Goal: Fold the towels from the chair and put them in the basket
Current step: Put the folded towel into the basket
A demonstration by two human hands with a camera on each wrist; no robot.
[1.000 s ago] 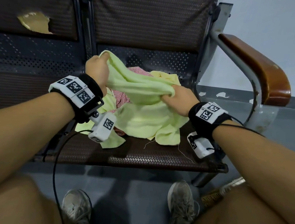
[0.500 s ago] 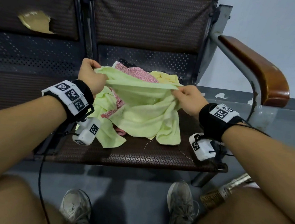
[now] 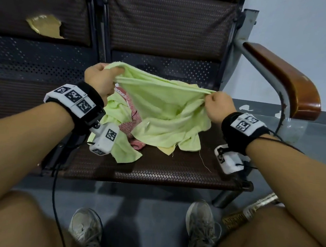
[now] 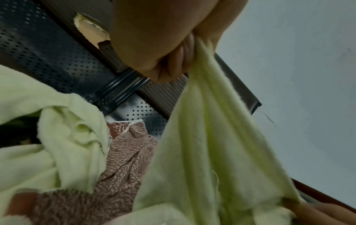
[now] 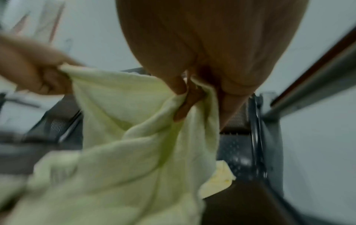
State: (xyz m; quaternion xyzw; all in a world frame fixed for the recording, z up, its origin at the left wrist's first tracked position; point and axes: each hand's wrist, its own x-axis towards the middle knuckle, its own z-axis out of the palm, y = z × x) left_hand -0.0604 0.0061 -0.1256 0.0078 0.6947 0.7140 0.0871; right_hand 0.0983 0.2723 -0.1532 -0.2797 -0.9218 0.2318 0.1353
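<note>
we hold the light green towel [image 3: 160, 103] by its top edge, stretched between our 2 hands above the chair seat [image 3: 164, 170]. our left hand [image 3: 101, 80] has its fingers curled round 1 corner, raised toward the perforated backrest [image 3: 166, 25]; our right hand [image 3: 217, 104] pinches the opposite corner, a little lower and nearer the wooden armrest [image 3: 284, 78]. the towel sags between them and its lower part lies bunched on the pile below, touching a pink patterned towel [image 3: 127, 126], a second green towel [image 3: 118, 109] and a pale yellow cloth [image 3: 167, 149]. we judge this to be the opening-out step on the first towel: the edge is found but the cloth is not yet lifted free or flat, and no fold is made. next we would need to raise it clear of the pile, pull the top edge taut, then bring the corners together evenly. the basket is not in view in any picture, so we cannot tell where it stands.
</note>
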